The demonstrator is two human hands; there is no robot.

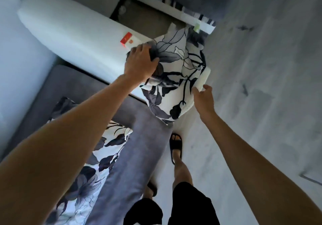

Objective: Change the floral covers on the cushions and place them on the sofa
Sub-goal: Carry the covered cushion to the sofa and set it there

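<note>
Over sofa arm [139, 137] | left hand [139, 62] grip clenches floral cushion [174, 78] | right hand [203, 99] open, touching its edge

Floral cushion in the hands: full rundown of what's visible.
The floral cushion has a white fabric cover printed with grey and black leaves and flowers. It looks soft and crumpled, tilted with one corner pointing down toward the grey sofa arm. At its right edge a plain white inner pad sticks out, so the cover is only partly on. The left hand grips the bunched upper left part; the right hand touches the exposed white edge. It is held in front of a white table.
</note>
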